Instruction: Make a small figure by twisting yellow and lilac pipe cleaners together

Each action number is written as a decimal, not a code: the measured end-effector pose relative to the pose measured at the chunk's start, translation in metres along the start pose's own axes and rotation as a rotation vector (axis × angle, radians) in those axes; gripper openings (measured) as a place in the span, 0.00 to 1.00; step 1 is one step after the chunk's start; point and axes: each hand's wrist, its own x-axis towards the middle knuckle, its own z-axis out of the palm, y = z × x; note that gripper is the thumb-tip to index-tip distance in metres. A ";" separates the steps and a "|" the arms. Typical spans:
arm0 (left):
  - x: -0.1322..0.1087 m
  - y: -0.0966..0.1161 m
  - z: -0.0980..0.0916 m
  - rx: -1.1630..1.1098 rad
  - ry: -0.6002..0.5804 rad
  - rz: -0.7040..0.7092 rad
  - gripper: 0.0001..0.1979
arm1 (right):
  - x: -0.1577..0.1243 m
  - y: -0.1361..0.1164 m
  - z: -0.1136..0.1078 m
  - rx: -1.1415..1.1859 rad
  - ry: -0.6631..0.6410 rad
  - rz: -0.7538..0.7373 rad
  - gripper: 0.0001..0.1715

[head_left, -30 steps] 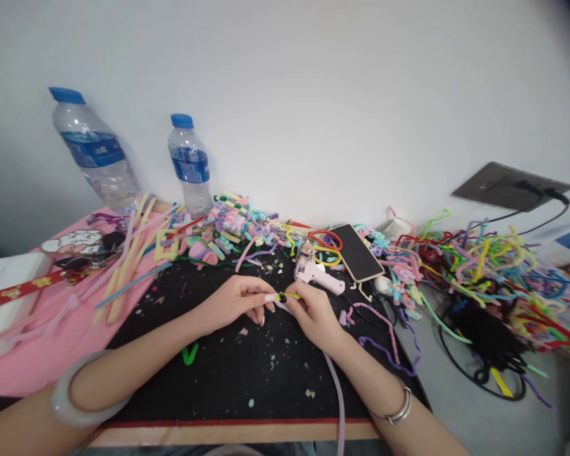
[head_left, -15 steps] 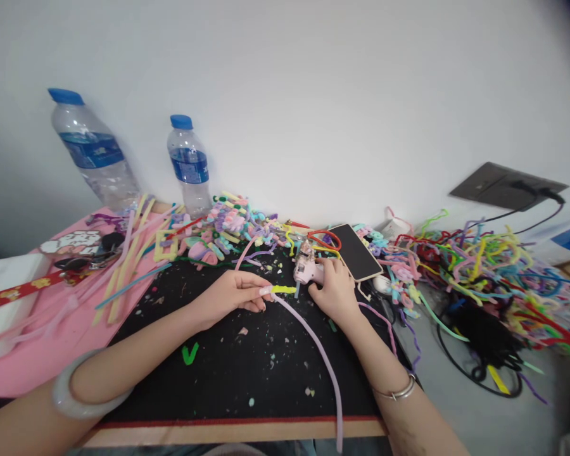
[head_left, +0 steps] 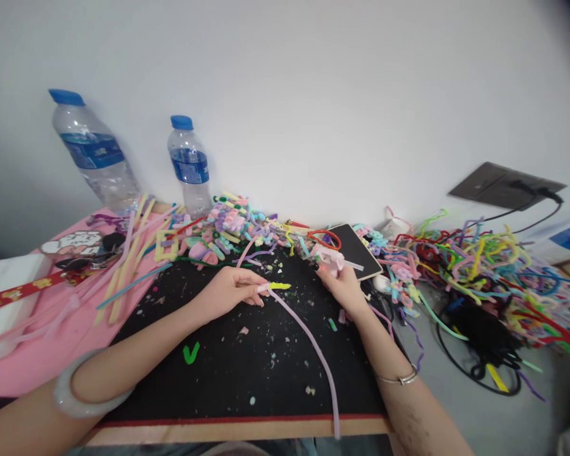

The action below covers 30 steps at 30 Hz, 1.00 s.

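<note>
Between thumb and fingers, my left hand (head_left: 237,289) pinches a long pale lilac pipe cleaner (head_left: 316,342) and a short yellow pipe cleaner piece (head_left: 280,286). The lilac one curves down over the mat's front edge; the yellow tip points right. To the right, my right hand (head_left: 342,288) is closed round a pink glue gun (head_left: 329,258), which lies over toward the phone. A whitish stick (head_left: 354,265) sticks out behind it. Its nozzle end blends into the clutter. A green V-shaped piece (head_left: 190,353) lies on the mat, apart from both hands.
Specks and scraps dot the black mat (head_left: 247,392). Behind it are piled pipe cleaners (head_left: 232,221), red-handled scissors (head_left: 330,239) and a phone (head_left: 351,244). Two bottles (head_left: 190,168) stand by the wall. Right of the mat lie more pipe cleaners (head_left: 494,266) and black cable (head_left: 489,342).
My right hand has turned the glue gun and drawn its nozzle away from the yellow piece, up and to the right. The left hand has barely shifted, still pinching both pipe cleaners.
</note>
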 end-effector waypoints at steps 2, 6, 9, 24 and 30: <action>0.000 -0.002 0.000 0.020 0.008 0.013 0.14 | 0.000 0.002 -0.004 0.117 -0.114 0.026 0.14; -0.001 -0.002 0.001 0.039 0.026 0.020 0.12 | -0.003 0.003 -0.006 0.318 -0.367 0.059 0.15; -0.002 0.001 0.003 0.062 0.034 0.025 0.12 | -0.007 0.000 -0.003 0.312 -0.444 0.036 0.15; -0.001 -0.001 0.001 0.072 0.021 0.027 0.14 | -0.008 -0.008 0.001 0.271 -0.517 -0.129 0.22; -0.002 -0.001 0.001 0.065 0.025 0.026 0.14 | -0.008 -0.009 0.000 0.264 -0.514 -0.145 0.21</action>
